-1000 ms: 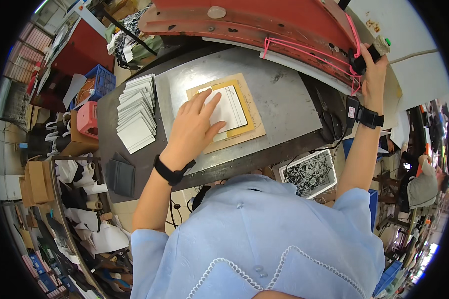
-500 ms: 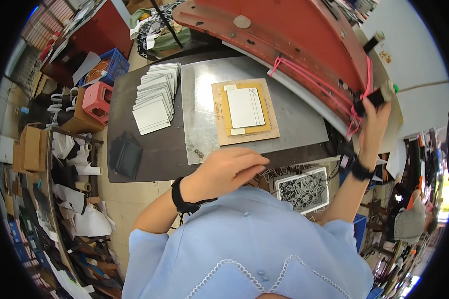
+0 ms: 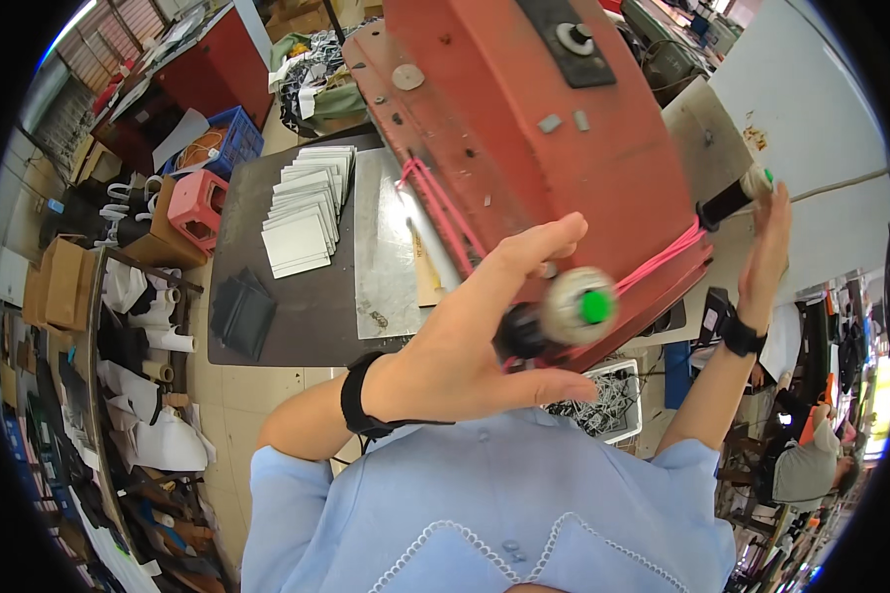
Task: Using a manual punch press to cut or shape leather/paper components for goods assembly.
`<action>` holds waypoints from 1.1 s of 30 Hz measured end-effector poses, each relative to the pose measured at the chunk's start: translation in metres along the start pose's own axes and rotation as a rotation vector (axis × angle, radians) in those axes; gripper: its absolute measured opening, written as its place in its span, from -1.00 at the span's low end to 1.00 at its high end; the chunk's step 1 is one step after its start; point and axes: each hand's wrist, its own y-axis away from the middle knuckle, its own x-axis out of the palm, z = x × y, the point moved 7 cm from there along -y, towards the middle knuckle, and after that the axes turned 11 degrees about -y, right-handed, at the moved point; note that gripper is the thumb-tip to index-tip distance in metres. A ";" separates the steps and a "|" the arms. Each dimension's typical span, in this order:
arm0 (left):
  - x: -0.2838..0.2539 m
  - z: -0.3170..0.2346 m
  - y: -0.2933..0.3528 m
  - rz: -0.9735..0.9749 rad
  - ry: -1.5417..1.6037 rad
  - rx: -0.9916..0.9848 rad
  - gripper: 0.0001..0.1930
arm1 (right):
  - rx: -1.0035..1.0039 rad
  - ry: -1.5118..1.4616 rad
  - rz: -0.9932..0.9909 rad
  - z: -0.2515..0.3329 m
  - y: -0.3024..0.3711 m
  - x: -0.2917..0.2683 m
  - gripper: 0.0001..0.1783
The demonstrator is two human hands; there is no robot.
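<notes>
The red swing arm of a press [image 3: 603, 168] now spreads over the middle of the table. Two black handles with green buttons stick out from it, tied with pink cord. Beside the near handle [image 3: 578, 306], my left hand [image 3: 445, 361] is open, thumb and fingers spread around it without closing. My right hand [image 3: 769, 252] lies flat with stretched fingers against the end of the far handle [image 3: 730, 201]. Only a sliver of the tan board [image 3: 426, 272] shows under the arm, on the metal plate [image 3: 378, 222]; the white piece on the board is hidden.
Fanned white rectangular pieces [image 3: 299, 237] and dark flat pieces [image 3: 244, 314] lie on the table's left side. A white bin of metal scraps [image 3: 623, 381] sits below the near edge. A pink stool [image 3: 198, 210] and blue crate [image 3: 242, 138] stand to the left.
The red arm has swung left and toward me, covering the board and its white piece. My left hand has moved up to the near handle and spread; my right hand's fingers have straightened.
</notes>
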 end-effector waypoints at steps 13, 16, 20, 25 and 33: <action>-0.092 0.001 0.067 -0.553 0.216 -0.317 -0.44 | 0.294 -0.596 0.260 0.047 0.066 0.097 -0.53; -0.100 0.006 0.074 -0.534 0.213 -0.302 -0.48 | 0.303 -0.740 0.407 0.049 0.072 0.102 -0.64; -0.098 0.017 0.081 -0.486 0.256 -0.244 -0.63 | 0.306 -0.722 0.318 0.036 0.083 0.100 -0.73; -0.093 0.029 0.089 -0.461 0.277 -0.266 -0.63 | 0.288 -0.713 0.315 0.023 0.092 0.099 -0.74; -0.092 0.021 0.086 -0.532 0.151 -0.306 -0.33 | 0.221 -0.658 0.285 0.026 0.093 0.098 -0.43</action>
